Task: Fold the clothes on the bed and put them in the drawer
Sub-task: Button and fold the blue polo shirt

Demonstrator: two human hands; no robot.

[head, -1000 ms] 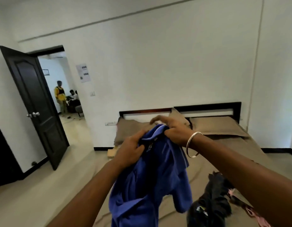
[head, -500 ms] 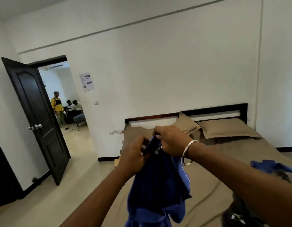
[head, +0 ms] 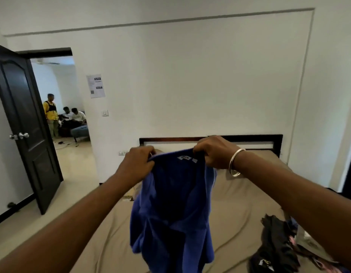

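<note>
Hands spread apart, two gripping one blue garment (head: 170, 213).

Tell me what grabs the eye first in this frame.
The blue garment, held up at centre frame over the tan bed: the left hand and right hand each grip its top edge, and the rest hangs down. Next, the dark clothes pile on the bed at lower right, and the open black door at left.

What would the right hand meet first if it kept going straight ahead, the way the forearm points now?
Likely the dark headboard: the right hand, gripping the blue garment at its collar, points toward the head of the bed. Nothing shows between them, though depth is unclear.
</note>
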